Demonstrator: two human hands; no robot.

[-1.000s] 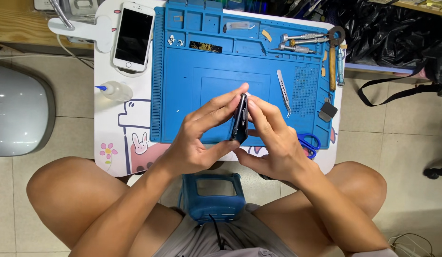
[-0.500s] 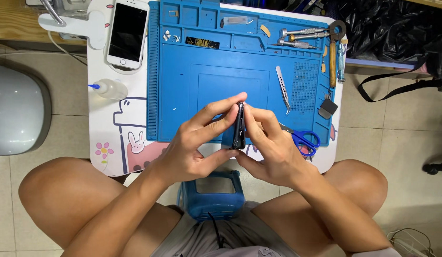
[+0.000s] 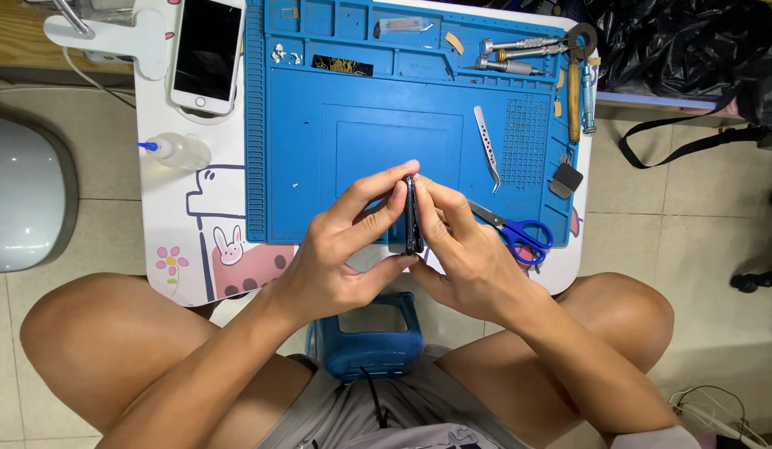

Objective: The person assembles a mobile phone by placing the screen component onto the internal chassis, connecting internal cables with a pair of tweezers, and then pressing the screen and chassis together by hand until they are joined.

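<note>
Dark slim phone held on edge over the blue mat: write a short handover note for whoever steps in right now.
Left hand: fingers and thumb pinch the dark slim phone, held on edge.
Right hand: fingertips press the phone's other face and top edge.
Phone is above the near edge of the blue silicone repair mat, not resting on it.
On the mat: metal tweezers; blue-handled scissors at its right corner; screwdrivers in the top tray.
White smartphone lies screen-up left of the mat, untouched.
Done: phone is in hand. Whether it is opened cannot be told.
</note>
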